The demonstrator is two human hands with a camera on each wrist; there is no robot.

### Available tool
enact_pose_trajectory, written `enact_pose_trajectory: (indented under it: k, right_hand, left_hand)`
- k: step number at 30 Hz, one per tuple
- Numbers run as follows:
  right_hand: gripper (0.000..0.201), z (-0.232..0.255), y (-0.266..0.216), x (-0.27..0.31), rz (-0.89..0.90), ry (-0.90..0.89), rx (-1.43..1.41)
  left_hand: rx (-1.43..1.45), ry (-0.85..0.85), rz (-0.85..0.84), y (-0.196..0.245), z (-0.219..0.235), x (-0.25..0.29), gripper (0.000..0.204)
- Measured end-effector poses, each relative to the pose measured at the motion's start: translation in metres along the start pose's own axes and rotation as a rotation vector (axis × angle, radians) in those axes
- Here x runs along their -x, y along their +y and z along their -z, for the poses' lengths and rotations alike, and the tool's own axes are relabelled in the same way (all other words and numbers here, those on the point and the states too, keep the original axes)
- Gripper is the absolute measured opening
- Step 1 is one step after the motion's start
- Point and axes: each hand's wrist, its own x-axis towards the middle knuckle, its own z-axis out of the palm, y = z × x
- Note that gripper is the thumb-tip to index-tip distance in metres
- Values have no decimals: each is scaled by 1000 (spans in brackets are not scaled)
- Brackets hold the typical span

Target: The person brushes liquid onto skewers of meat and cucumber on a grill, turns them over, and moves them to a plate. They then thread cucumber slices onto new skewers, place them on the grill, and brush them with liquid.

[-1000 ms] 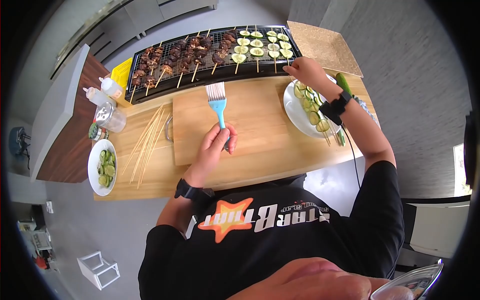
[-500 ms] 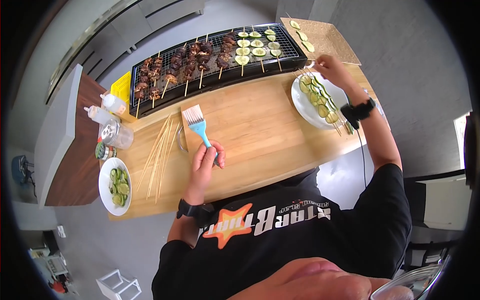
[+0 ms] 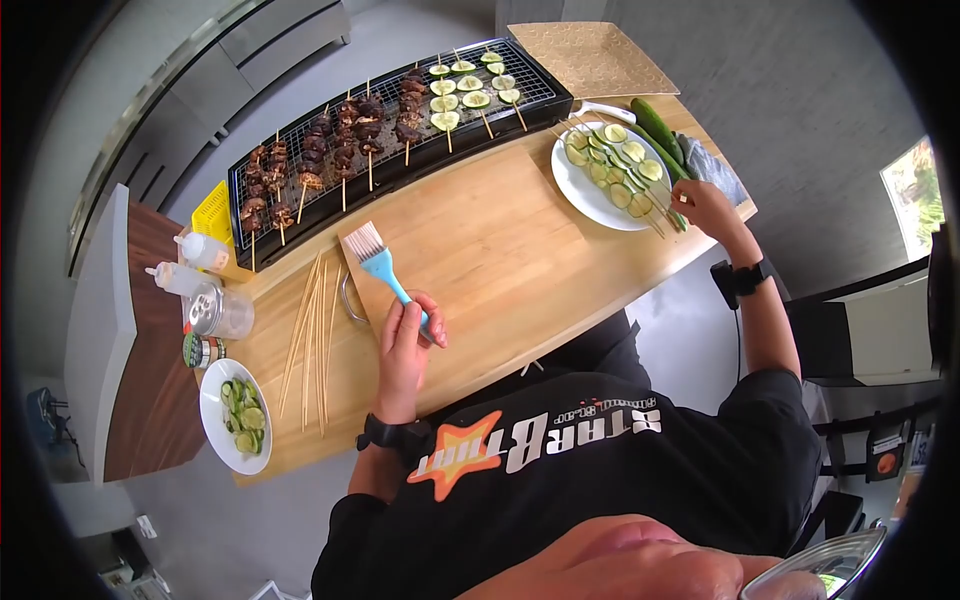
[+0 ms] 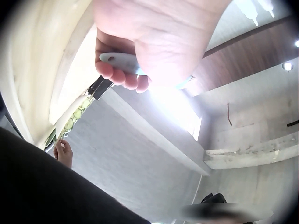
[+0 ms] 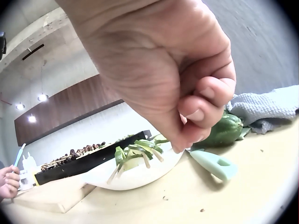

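Observation:
In the head view my left hand (image 3: 408, 340) grips the blue handle of a basting brush (image 3: 383, 270), its bristles up and left over the cutting board (image 3: 480, 240). The left wrist view shows the handle's end (image 4: 119, 60) among the curled fingers. At the white plate's (image 3: 568, 195) right edge, my right hand (image 3: 708, 212) pinches the end of a skewer of cucumber slices (image 3: 634, 151). Other cucumber skewers (image 3: 607, 173) lie side by side on the plate. On the black grill (image 3: 400, 165) are browned skewers (image 3: 320, 145) and three rows of sliced cucumber (image 3: 472, 90).
Bare skewers (image 3: 310, 340), a bowl of cucumber slices (image 3: 238, 465), squeeze bottles (image 3: 203, 250) and a shaker jar (image 3: 222, 312) sit at the left. A brown tray (image 3: 590, 60), whole cucumber (image 3: 655, 130) and grey cloth (image 3: 712, 168) lie at the right.
The right hand took the rightmost cucumber skewer off the grill, swung it past the brown tray and brought it down to the plate. The left hand keeps hold of the brush, shifted left.

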Motion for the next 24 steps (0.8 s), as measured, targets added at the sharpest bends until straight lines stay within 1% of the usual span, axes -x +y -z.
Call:
enact_pose_trajectory:
  k: [2, 5, 7, 8, 9, 12, 14, 16, 18, 20, 21, 24]
  right_hand:
    - [22, 3, -5, 0, -33, -21, 1]
    - [22, 18, -18, 3, -164, -144, -76]
    - [22, 18, -9, -2, -87, -113, 19]
    - [22, 22, -14, -3, -50, -97, 66]
    - [20, 25, -22, -8, 29, -28, 139]
    - [21, 17, -65, -32, 208, 177, 50]
    - [24, 6, -99, -53, 267, 128, -142]
    - [27, -17, -120, -85, 332, 171, -262]
    - [28, -31, -143, -113, 345, 193, -263]
    - [29, -39, -169, -129, 262, 236, -229]
    - [29, -42, -175, -137, 222, 258, -214]
    - [27, -66, -172, -176, 176, 191, -70]
  left_hand:
    - [22, 0, -1, 0, 0, 0, 21]
    - [64, 3, -11, -2, 2, 1, 21]
    - [94, 5, -3, 0, 3, 1, 23]
    - [110, -1, -1, 0, 4, 1, 22]
    - [126, -8, 1, -1, 5, 1, 22]
    - [159, -27, 12, -3, 4, 0, 22]
    - [164, -29, 21, -3, 3, 0, 22]
    - [153, -33, 31, -3, 4, -1, 22]
    - [144, -26, 19, -1, 0, 0, 21]
    - [132, -27, 6, 0, -2, 1, 21]
    - [124, -32, 0, 0, -2, 1, 21]
    - [110, -54, -17, -2, 0, 1, 21]
